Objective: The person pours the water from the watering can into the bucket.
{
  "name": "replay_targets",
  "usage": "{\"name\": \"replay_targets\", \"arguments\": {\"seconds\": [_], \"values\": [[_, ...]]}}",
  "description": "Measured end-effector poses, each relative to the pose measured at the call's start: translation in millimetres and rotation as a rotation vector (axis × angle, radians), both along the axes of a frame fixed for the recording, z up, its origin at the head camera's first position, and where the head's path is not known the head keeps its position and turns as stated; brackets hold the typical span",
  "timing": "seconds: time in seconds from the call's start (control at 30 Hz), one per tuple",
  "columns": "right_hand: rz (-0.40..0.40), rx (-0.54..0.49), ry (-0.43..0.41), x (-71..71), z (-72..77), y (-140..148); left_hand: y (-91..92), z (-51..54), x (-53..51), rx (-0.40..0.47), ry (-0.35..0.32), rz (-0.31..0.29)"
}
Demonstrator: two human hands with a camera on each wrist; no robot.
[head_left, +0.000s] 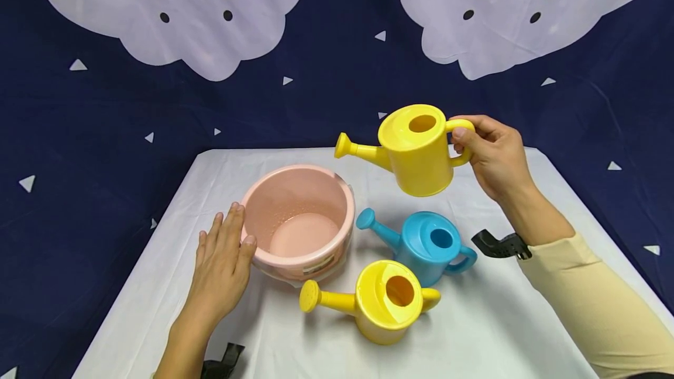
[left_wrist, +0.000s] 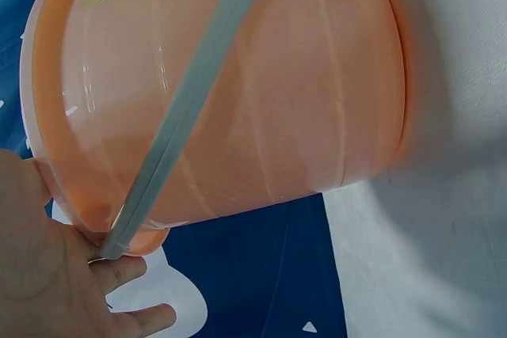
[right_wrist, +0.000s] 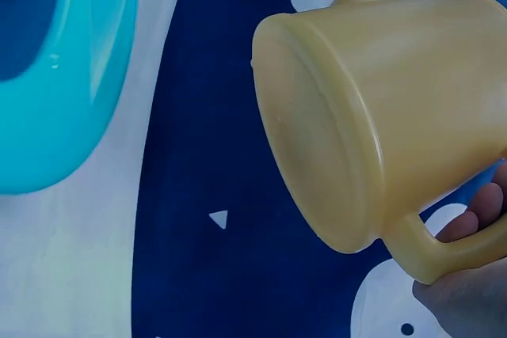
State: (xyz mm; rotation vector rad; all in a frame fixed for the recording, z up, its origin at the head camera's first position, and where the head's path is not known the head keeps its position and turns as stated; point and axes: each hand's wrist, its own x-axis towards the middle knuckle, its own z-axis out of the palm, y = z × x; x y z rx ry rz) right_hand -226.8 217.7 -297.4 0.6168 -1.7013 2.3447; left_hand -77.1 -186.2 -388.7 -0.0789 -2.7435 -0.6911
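Observation:
A yellow watering can (head_left: 421, 162) hangs in the air in the grip of my right hand (head_left: 495, 154), whose fingers curl round its handle. Its spout points left, towards the bucket, and in the right wrist view its underside (right_wrist: 313, 132) shows. My left hand (head_left: 223, 259) lies with straight fingers against the left rim of a pink bucket (head_left: 300, 177). Some droplets cling inside the bucket. From the left wrist view, the bucket's grey handle (left_wrist: 186, 116) hangs down along its side.
On the white-covered table (head_left: 284, 344), a blue watering can (head_left: 421, 256) stands right of the bucket. Nearer the front is a second yellow watering can (head_left: 384, 309), its spout pointing left. Dark blue cloth (head_left: 337, 98) with clouds hangs behind the table.

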Motion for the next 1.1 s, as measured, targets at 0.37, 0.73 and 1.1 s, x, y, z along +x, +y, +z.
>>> {"name": "replay_targets", "arguments": {"seconds": [0.37,0.73,1.1], "values": [[-0.011,-0.056,-0.016,-2.7,-20.0,13,-0.3,-0.2,0.3,-0.002,0.003,0.002],[-0.040,-0.041,-0.080,-2.8,-43.7,25,0.1,0.3,0.0,0.000,0.006,0.000],[-0.082,-0.029,-0.114,-2.9,-65.7,29,0.0,0.1,0.1,-0.008,0.007,0.007]]}}
